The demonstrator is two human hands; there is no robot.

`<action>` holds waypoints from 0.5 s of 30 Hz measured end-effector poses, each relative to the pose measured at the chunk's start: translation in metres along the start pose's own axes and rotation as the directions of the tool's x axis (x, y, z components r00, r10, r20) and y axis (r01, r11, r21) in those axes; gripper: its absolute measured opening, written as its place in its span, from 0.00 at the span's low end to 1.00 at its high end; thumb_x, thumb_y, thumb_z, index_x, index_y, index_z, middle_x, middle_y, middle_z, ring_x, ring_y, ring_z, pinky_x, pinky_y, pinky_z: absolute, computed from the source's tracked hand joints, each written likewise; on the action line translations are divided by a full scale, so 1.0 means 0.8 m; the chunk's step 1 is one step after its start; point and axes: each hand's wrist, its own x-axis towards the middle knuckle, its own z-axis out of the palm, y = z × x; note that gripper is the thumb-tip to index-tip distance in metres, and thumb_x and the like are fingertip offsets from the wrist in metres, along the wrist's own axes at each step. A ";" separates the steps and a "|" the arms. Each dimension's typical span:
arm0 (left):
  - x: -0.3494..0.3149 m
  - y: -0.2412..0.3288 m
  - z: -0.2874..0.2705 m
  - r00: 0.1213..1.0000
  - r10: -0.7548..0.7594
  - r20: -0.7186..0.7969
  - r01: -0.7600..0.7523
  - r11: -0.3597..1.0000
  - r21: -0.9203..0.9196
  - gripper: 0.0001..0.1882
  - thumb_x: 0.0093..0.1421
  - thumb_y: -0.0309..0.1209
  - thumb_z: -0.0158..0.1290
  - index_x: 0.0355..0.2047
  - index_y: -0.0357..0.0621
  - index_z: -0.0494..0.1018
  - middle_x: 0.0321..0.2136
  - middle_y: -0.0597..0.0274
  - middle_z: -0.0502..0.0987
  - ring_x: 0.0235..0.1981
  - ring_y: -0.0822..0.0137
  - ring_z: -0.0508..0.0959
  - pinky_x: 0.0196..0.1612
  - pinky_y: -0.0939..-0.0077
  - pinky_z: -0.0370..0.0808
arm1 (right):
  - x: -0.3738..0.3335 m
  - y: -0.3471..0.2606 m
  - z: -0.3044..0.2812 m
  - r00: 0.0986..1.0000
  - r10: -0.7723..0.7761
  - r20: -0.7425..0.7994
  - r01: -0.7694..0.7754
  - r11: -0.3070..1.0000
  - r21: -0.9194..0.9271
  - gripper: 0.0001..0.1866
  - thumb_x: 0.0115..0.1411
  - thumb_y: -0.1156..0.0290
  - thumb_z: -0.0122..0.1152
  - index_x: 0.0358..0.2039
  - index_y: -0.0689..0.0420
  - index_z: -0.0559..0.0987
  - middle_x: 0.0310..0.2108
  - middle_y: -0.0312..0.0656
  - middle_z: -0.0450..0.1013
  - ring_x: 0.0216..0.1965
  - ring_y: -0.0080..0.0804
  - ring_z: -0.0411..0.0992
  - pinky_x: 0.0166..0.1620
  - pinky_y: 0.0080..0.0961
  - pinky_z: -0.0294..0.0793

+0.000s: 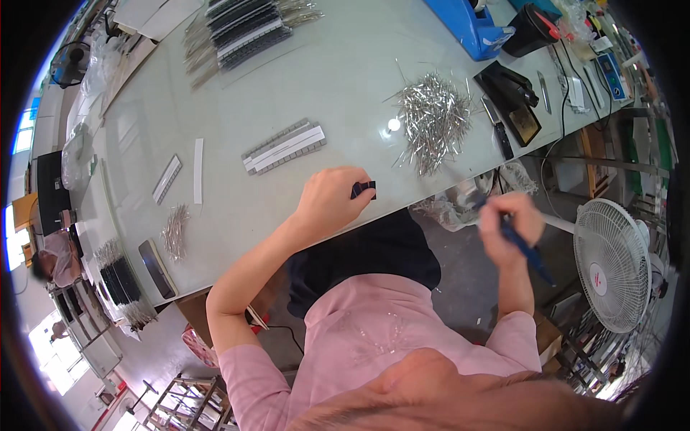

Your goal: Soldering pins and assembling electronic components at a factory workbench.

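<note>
Close to the table's front edge, my left hand (pixel 334 197) pinches a small black block (pixel 364 189) between thumb and fingers. Off to the right, past the edge and over the floor, my right hand (pixel 509 223) is closed around a dark blue pen-like tool (pixel 528 249); motion blurs it, so its exact kind is unclear. A heap of thin silvery metal pins (pixel 435 122) lies on the table between and beyond my hands. Beyond my left hand rests a grey strip with a white band (pixel 284 147).
Bundles of black parts with wire leads (pixel 248 32) lie at the back. A blue tape dispenser (pixel 478 29), black stapler-like device (pixel 509 100) and black cup (pixel 530 30) stand at right. A phone (pixel 157 269) lies left. A white fan (pixel 611 266) stands beside me.
</note>
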 end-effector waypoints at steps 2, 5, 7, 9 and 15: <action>0.010 0.007 -0.005 0.995 -0.072 0.066 0.074 0.997 -0.023 0.11 0.56 0.35 0.58 0.33 0.40 0.80 0.29 0.54 0.82 0.31 0.51 0.81 0.34 0.60 0.76 | -0.011 -0.012 0.025 0.992 -0.004 0.130 -0.008 0.996 0.090 0.10 0.49 0.73 0.72 0.30 0.55 0.78 0.21 0.40 0.74 0.18 0.31 0.73 0.23 0.23 0.70; 0.013 0.012 -0.004 0.984 -0.138 0.109 0.141 0.990 -0.020 0.13 0.55 0.36 0.58 0.34 0.39 0.81 0.29 0.51 0.82 0.31 0.50 0.81 0.36 0.59 0.76 | -0.019 -0.009 0.050 0.984 0.018 0.177 -0.045 0.988 0.148 0.10 0.48 0.73 0.73 0.29 0.56 0.79 0.20 0.40 0.74 0.17 0.30 0.72 0.22 0.22 0.70; 0.014 0.011 -0.002 0.986 -0.135 0.097 0.136 0.991 -0.004 0.13 0.55 0.36 0.58 0.34 0.39 0.81 0.28 0.50 0.82 0.32 0.49 0.81 0.36 0.59 0.77 | -0.018 -0.010 0.059 0.988 -0.003 0.157 -0.025 0.985 0.172 0.10 0.49 0.74 0.72 0.29 0.58 0.78 0.20 0.40 0.74 0.17 0.30 0.72 0.22 0.22 0.69; 0.014 0.009 0.001 0.995 -0.086 0.050 0.085 0.996 0.022 0.13 0.55 0.35 0.59 0.33 0.37 0.80 0.24 0.50 0.80 0.25 0.55 0.80 0.32 0.64 0.76 | -0.020 -0.009 0.064 0.988 -0.025 0.155 -0.003 0.984 0.177 0.10 0.48 0.74 0.72 0.29 0.58 0.78 0.20 0.40 0.73 0.17 0.30 0.72 0.22 0.22 0.69; 0.016 0.009 0.000 0.993 -0.099 0.068 0.096 0.995 0.036 0.13 0.55 0.36 0.59 0.33 0.37 0.81 0.24 0.50 0.81 0.26 0.53 0.80 0.33 0.63 0.76 | -0.022 -0.005 0.068 0.984 -0.077 0.161 0.048 0.982 0.181 0.11 0.45 0.77 0.72 0.28 0.58 0.78 0.20 0.39 0.73 0.17 0.33 0.72 0.23 0.23 0.70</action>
